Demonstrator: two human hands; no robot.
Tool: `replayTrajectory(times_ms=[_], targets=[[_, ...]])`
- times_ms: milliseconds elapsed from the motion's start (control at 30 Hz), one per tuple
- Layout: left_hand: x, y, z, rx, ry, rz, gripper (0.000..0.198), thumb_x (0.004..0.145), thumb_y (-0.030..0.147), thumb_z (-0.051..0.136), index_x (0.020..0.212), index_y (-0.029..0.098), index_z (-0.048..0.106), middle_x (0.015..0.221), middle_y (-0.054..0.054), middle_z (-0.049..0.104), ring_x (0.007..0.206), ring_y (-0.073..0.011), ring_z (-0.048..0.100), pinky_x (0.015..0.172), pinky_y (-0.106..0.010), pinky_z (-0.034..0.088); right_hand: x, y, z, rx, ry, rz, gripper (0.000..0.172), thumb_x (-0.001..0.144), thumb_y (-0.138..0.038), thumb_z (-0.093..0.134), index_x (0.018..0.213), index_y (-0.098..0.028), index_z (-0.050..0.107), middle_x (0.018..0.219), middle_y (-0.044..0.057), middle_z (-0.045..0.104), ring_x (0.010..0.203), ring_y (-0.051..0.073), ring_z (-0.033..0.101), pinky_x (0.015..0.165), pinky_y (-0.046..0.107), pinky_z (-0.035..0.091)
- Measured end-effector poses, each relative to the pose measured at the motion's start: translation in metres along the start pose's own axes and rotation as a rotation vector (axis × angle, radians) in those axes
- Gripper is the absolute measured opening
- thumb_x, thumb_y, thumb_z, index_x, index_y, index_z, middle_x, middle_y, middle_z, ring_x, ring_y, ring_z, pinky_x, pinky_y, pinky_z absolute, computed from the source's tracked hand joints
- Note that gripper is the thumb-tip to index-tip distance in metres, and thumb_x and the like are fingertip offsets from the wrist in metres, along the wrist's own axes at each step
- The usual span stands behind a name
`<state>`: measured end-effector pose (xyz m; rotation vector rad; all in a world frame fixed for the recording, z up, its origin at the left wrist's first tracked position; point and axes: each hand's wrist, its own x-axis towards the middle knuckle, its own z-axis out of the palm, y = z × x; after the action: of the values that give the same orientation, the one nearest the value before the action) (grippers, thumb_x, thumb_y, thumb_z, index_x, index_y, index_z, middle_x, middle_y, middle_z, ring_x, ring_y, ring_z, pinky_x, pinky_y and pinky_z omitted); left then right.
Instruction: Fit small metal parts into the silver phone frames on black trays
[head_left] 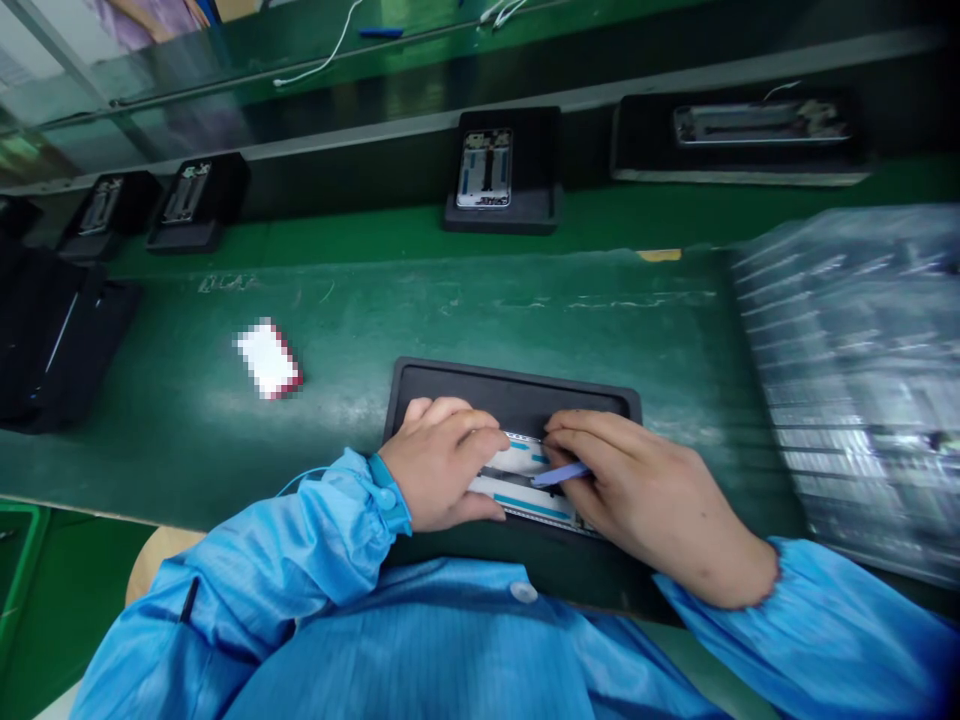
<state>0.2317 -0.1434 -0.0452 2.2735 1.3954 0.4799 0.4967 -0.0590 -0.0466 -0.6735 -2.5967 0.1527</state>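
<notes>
A phone frame [517,482] with blue strips and a dark band along its middle lies in a black foam tray [517,388]. My left hand [442,465] is closed over the frame's left end, its thumb at the near edge and its fingers toward the far edge. In my right hand [652,490] is a light purple flat stick [559,475], pinched low, with its tip over the middle of the frame. The right fingers hide the frame's right end. A blue band with a cord circles my left wrist.
Behind, a phone frame in a black foam block [502,215] stands on a green shelf strip, with similar blocks to the left and right. Clear plastic trays [862,390] are stacked at right, black trays [60,340] at left. A blurred white card [268,358] lies left of centre.
</notes>
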Motion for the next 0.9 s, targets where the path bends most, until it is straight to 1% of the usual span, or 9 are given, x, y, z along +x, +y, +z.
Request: replayTrajectory(times_ms=[133, 233, 333, 400, 500, 633, 767, 833, 900], targets=[[0.0, 0.0, -0.001, -0.01, -0.008, -0.011, 0.078, 0.082, 0.059, 0.099, 0.142, 0.022, 0.068, 0.152, -0.017, 0.072, 0.141, -0.0411, 0.06, 0.113, -0.058, 0.047, -0.003, 0.002, 0.0, 0.005, -0.026, 0.002, 0.023, 0.099, -0.013, 0.059, 0.112, -0.019, 0.077, 0.117, 0.011, 0.082, 0.102, 0.026, 0.078, 0.09, 0.04, 0.063], [0.0, 0.001, -0.002, -0.017, -0.015, -0.013, 0.077, 0.082, 0.058, 0.099, 0.142, 0.021, 0.068, 0.152, -0.017, 0.072, 0.14, -0.0408, 0.06, 0.113, -0.057, 0.047, -0.009, 0.004, 0.001, -0.004, -0.011, 0.031, 0.023, 0.103, -0.018, 0.062, 0.119, -0.021, 0.078, 0.123, 0.011, 0.082, 0.106, 0.027, 0.079, 0.091, 0.041, 0.066], [0.0, 0.001, -0.002, -0.022, -0.022, -0.026, 0.073, 0.084, 0.058, 0.098, 0.141, 0.023, 0.069, 0.152, -0.017, 0.071, 0.141, -0.0408, 0.06, 0.113, -0.058, 0.046, -0.015, 0.005, 0.002, 0.021, 0.008, 0.068, 0.024, 0.103, -0.021, 0.067, 0.123, -0.022, 0.08, 0.129, 0.01, 0.081, 0.11, 0.028, 0.08, 0.094, 0.042, 0.067], [0.0, 0.002, -0.002, -0.02, -0.02, -0.029, 0.073, 0.085, 0.059, 0.097, 0.142, 0.024, 0.069, 0.152, -0.017, 0.071, 0.141, -0.0409, 0.059, 0.113, -0.058, 0.046, -0.018, 0.005, 0.002, 0.036, -0.001, 0.054, 0.024, 0.102, -0.019, 0.067, 0.121, -0.022, 0.081, 0.128, 0.01, 0.082, 0.109, 0.027, 0.08, 0.094, 0.041, 0.066], [0.0, 0.002, -0.003, -0.018, -0.019, -0.029, 0.073, 0.085, 0.06, 0.096, 0.142, 0.024, 0.069, 0.152, -0.017, 0.071, 0.14, -0.0407, 0.059, 0.113, -0.058, 0.045, -0.018, 0.007, 0.002, 0.027, -0.031, 0.018, 0.024, 0.103, -0.017, 0.064, 0.118, -0.021, 0.082, 0.124, 0.01, 0.082, 0.103, 0.025, 0.078, 0.09, 0.04, 0.064], [0.0, 0.001, -0.002, -0.017, -0.021, -0.027, 0.074, 0.084, 0.061, 0.097, 0.142, 0.023, 0.069, 0.152, -0.016, 0.071, 0.14, -0.0406, 0.059, 0.113, -0.057, 0.046, -0.016, 0.007, -0.001, -0.001, -0.075, -0.017, 0.03, 0.101, -0.014, 0.062, 0.121, -0.023, 0.081, 0.123, 0.009, 0.082, 0.098, 0.025, 0.075, 0.085, 0.041, 0.062], [0.0, 0.001, -0.001, -0.013, -0.011, -0.015, 0.075, 0.083, 0.061, 0.097, 0.142, 0.022, 0.068, 0.152, -0.017, 0.071, 0.141, -0.0409, 0.059, 0.113, -0.057, 0.046, -0.015, -0.002, -0.002, -0.083, -0.063, -0.024, 0.027, 0.101, -0.013, 0.062, 0.119, -0.021, 0.08, 0.126, 0.01, 0.082, 0.095, 0.026, 0.073, 0.082, 0.041, 0.06], [0.0, 0.001, -0.001, -0.014, -0.008, -0.019, 0.075, 0.083, 0.061, 0.097, 0.141, 0.023, 0.068, 0.152, -0.016, 0.072, 0.141, -0.0408, 0.06, 0.113, -0.057, 0.046, -0.016, -0.008, -0.002, -0.135, -0.063, -0.007, 0.026, 0.102, -0.016, 0.061, 0.121, -0.02, 0.079, 0.128, 0.011, 0.082, 0.096, 0.026, 0.073, 0.084, 0.042, 0.061], [0.0, 0.001, -0.002, -0.015, -0.005, -0.018, 0.075, 0.083, 0.061, 0.098, 0.14, 0.022, 0.068, 0.151, -0.017, 0.072, 0.14, -0.0406, 0.06, 0.112, -0.057, 0.046, -0.019, -0.012, -0.002, -0.156, -0.071, 0.002, 0.029, 0.103, -0.016, 0.061, 0.125, -0.019, 0.079, 0.129, 0.012, 0.081, 0.097, 0.027, 0.073, 0.087, 0.043, 0.062]])
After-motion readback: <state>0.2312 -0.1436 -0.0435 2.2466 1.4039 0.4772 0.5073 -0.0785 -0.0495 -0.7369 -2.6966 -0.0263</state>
